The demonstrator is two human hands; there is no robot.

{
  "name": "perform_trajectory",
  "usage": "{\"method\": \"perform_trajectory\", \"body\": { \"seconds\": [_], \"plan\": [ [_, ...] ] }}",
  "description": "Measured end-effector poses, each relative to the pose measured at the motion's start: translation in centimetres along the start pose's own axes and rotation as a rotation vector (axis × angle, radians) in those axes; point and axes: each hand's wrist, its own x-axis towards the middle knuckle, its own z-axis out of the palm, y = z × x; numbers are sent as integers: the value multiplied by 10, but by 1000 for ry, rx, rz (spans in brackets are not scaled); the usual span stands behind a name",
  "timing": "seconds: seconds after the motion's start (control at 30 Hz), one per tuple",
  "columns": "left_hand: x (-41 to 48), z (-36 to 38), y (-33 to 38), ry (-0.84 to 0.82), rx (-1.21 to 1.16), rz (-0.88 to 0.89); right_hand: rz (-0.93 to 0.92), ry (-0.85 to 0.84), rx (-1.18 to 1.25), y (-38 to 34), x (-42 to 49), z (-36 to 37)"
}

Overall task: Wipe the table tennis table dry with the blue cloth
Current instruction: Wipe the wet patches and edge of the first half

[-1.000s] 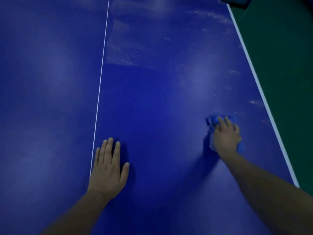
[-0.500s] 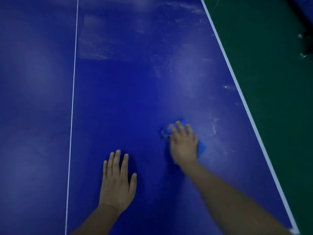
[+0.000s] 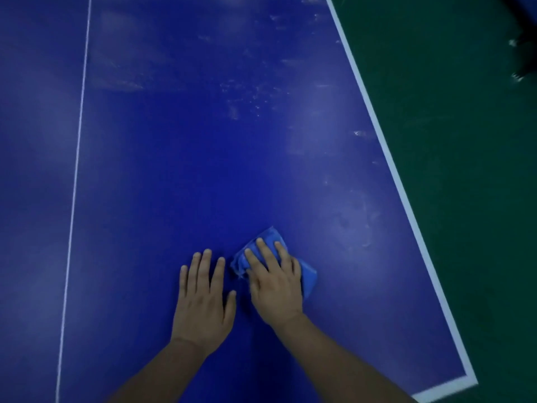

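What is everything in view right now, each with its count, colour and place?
dark blue table tennis table: one, fills most of the view
thin white centre line: one, left part of the table
white edge stripe: one, right and near table border
pale wet smears: several, whitish, far and right areas
crumpled blue cloth: one, under the right hand
green floor: right of the table
dark blurred object: one, top right, unidentifiable
left hand: flat on the table
right hand: pressing the cloth
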Motion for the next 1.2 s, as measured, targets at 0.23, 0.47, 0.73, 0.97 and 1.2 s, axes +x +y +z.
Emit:
{"method": "perform_trajectory", "body": {
  "seconds": [0.23,0.47,0.73,0.97,1.2],
  "plan": [
    [0,10,59,-45,42,-68,456,92,-8,217,58,-57],
    [-26,26,122,49,-73,-465,-100,42,-36,183,12,-61],
    [-42,53,182,4,-32,-522,-564,-81,53,220,-28,-42],
    [5,63,240,2,-38,-416,160,175,50,404,170,-110],
    [13,71,268,1,-40,-414,-521,105,116,323,7,-77]
  ]
}}
